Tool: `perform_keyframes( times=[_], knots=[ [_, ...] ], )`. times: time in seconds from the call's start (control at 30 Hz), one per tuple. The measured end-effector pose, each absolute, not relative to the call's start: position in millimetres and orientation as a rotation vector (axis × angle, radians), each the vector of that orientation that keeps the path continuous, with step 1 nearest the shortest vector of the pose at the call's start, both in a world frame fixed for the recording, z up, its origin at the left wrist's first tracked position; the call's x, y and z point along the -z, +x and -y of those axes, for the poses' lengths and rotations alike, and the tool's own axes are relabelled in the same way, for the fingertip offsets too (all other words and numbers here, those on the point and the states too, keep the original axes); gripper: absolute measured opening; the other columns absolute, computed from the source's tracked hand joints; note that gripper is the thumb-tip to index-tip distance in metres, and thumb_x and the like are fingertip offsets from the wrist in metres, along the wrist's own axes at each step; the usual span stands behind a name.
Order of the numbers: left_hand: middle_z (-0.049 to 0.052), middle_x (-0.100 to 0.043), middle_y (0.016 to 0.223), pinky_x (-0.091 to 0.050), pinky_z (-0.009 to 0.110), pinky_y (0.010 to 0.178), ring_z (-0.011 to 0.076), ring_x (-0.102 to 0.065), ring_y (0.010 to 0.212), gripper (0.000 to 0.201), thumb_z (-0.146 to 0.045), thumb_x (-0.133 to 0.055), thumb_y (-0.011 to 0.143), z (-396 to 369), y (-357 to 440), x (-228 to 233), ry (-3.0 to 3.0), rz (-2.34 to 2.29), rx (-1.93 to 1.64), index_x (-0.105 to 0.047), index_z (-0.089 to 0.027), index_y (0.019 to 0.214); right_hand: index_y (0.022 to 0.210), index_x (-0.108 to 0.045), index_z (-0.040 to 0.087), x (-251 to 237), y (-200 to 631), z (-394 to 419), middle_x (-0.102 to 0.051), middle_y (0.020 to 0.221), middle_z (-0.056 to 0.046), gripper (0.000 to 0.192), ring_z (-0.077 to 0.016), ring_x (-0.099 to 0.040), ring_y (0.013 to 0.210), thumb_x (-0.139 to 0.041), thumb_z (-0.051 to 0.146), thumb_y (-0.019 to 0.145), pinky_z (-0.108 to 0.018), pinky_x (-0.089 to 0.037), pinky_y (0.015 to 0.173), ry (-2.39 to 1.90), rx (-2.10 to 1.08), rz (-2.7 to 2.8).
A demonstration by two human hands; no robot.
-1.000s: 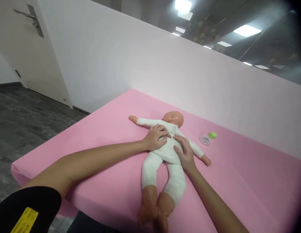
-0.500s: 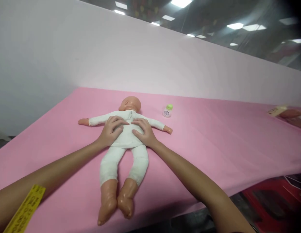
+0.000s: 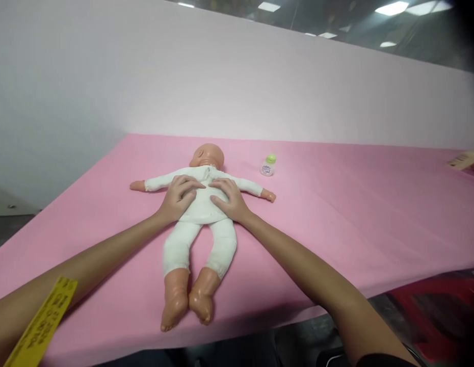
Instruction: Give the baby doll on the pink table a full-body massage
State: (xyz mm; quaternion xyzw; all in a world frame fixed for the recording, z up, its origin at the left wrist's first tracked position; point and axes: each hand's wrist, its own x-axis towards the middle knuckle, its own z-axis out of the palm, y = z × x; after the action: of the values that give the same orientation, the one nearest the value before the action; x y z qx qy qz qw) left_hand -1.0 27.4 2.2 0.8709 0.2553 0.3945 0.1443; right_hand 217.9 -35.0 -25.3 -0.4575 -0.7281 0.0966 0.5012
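A baby doll (image 3: 199,209) in a white cloth suit lies face down, its head turned to the left and its arms spread wide. My left hand (image 3: 179,198) rests on the left side of its back with the fingers spread. On the other side of the back lies my right hand (image 3: 230,199), fingers stretched out as well. Both palms touch the white cloth, and neither hand grips anything. Right of the doll's head stands a small clear bottle (image 3: 267,168) with a light green cap and a printed label.
A pink cloth (image 3: 336,214) covers the table. Behind it rises a white partition (image 3: 260,92). At the far right edge part of another doll with a paper tag (image 3: 462,160) shows. Something red (image 3: 431,316) is below the table's right side.
The view has shifted, so the far-right object sits closer to the picture's edge. Both my hands stay on the doll's back with hardly any movement.
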Motion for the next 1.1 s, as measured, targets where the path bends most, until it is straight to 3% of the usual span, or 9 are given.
perform_keyframes(
  times=[0.57, 0.8, 0.97, 1.1],
  knots=[
    [0.006, -0.062, 0.112, -0.036, 0.049, 0.111, 0.0266, -0.051, 0.116, 0.033, -0.016, -0.047, 0.092, -23.0, 6.4, 5.0, 2.518, -0.799, -1.102, -0.074, -0.022, 0.110, 0.125, -0.068, 0.032, 30.0, 226.3, 39.7, -0.063, 0.133, -0.005, 0.036, -0.0321, -0.052, 0.133, -0.061, 0.052, 0.096, -0.058, -0.035, 0.120, -1.059, -0.242, 1.800],
    [0.007, -0.064, 0.115, -0.037, 0.047, 0.114, 0.0254, -0.054, 0.118, 0.031, -0.021, -0.050, 0.094, -11.2, 1.4, -2.6, 2.498, -0.787, -1.092, -0.074, -0.022, 0.113, 0.127, -0.068, 0.029, 28.8, 225.2, 46.1, -0.063, 0.136, -0.006, 0.041, -0.0282, -0.053, 0.136, -0.062, 0.056, 0.096, -0.054, -0.035, 0.122, -1.064, -0.285, 1.775],
    [0.009, -0.056, 0.142, -0.033, 0.049, 0.121, 0.0275, -0.048, 0.135, 0.039, -0.033, -0.052, 0.099, 6.0, -9.6, 4.7, 2.493, -0.719, -1.015, -0.066, -0.023, 0.134, 0.138, -0.063, 0.028, 33.4, 221.8, 56.8, -0.052, 0.152, -0.009, 0.049, -0.0274, -0.042, 0.147, -0.058, 0.056, 0.098, -0.052, -0.027, 0.127, -1.143, -0.391, 1.759],
    [0.010, -0.058, 0.137, -0.034, 0.049, 0.121, 0.0279, -0.051, 0.132, 0.037, -0.038, -0.052, 0.101, 6.6, -12.9, 9.8, 2.436, -0.702, -1.086, -0.068, -0.023, 0.131, 0.141, -0.060, 0.031, 34.4, 217.7, 61.0, -0.043, 0.160, -0.008, 0.051, -0.0294, -0.037, 0.151, -0.061, 0.055, 0.097, -0.055, -0.022, 0.129, -1.185, -0.375, 1.765]
  ],
)
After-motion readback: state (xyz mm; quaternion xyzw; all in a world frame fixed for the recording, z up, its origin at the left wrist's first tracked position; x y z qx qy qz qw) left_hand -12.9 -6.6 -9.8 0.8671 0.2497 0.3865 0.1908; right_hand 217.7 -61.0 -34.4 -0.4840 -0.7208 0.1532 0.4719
